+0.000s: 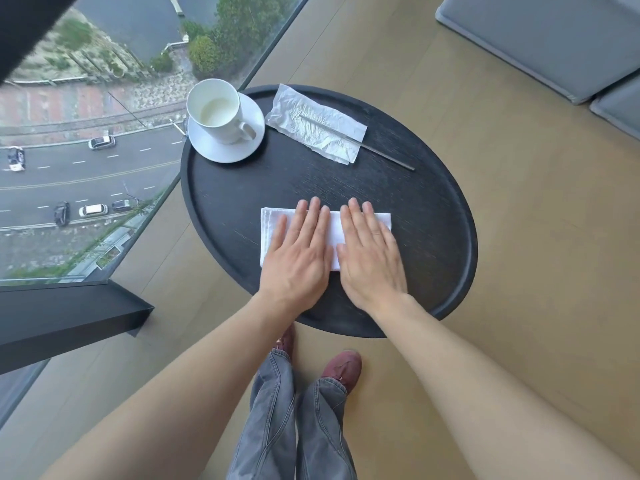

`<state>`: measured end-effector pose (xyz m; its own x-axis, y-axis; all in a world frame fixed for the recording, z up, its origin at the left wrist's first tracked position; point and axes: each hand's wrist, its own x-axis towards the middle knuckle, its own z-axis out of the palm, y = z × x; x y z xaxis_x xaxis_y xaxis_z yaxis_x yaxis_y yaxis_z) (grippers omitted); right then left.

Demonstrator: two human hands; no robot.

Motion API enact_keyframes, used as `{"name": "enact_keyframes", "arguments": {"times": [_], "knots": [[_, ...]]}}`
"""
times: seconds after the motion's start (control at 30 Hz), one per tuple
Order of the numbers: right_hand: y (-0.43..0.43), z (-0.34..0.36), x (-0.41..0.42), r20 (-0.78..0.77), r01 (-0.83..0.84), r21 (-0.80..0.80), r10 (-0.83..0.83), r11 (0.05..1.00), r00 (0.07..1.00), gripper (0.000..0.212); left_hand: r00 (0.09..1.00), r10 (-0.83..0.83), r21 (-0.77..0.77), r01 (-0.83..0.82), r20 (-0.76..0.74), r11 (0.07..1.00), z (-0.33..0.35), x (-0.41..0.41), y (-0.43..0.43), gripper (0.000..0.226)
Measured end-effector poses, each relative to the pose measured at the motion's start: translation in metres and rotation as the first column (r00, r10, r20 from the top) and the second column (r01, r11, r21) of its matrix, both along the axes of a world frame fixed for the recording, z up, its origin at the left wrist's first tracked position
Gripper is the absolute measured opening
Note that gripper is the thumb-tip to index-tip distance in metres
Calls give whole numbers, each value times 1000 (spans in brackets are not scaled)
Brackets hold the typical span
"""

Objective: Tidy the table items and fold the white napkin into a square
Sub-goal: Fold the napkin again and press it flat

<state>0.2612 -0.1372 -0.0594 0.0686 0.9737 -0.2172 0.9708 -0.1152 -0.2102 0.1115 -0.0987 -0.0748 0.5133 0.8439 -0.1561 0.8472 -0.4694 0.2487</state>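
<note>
A white napkin (273,223), folded into a rectangle, lies near the front of the round black table (433,209). My left hand (299,258) lies flat on its left half, fingers together and stretched out. My right hand (370,258) lies flat on its right half in the same way. Both palms press down on the cloth and hide its middle. At the back left a white cup (216,112) stands on a white saucer (225,150). At the back a crinkled clear wrapper (315,124) lies over a thin metal straw (391,157).
A floor-to-ceiling window (86,150) runs along the table's left side, with a dark frame piece (69,317) low at the left. Grey cushions (554,43) sit at the back right. My legs and red shoes (341,368) stand just before the table on the wooden floor.
</note>
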Motion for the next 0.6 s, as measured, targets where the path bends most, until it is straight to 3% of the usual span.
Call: {"name": "enact_keyframes", "arguments": {"times": [0.13,0.3,0.5,0.6], "knots": [[-14,-7,24,99,20,-27,-17,999,995,74,996,-60,54,64,-69,997,-7,-23,8,73],[-21,4,40,105,68,-89,-58,994,993,78,986,-92,45,99,-139,994,-3,-38,13,78],[-10,33,23,-70,377,4,-375,926,924,71,985,-131,51,137,-113,989,8,-24,13,75],[-6,41,15,-173,534,-100,-543,840,822,52,980,-159,13,162,-116,987,5,-23,14,75]]}}
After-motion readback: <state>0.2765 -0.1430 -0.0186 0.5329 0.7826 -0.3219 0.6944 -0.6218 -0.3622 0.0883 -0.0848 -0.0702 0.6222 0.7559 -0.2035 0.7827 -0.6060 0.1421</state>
